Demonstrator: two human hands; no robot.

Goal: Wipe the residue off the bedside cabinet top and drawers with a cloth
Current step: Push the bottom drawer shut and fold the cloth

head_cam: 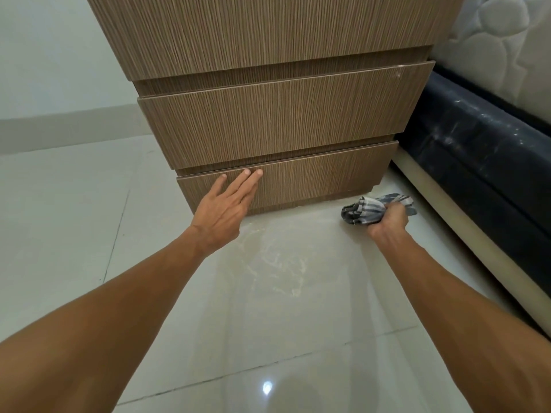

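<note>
Right hand (pixel 387 217) fingers curling tight around the bunched cloth (pixel 362 210), resting low on the floor (pixel 298 293), just right of the bottom drawer (pixel 313 181). Left hand (pixel 226 204) fingers lying flat and extended, loosely together, against that drawer front. Drawer's long axis running leftward from the cloth; right hand being nearer for wiping.

Tiled floor (pixel 298 338), mattress (pixel 504 46), bed base (pixel 483 162)
</note>
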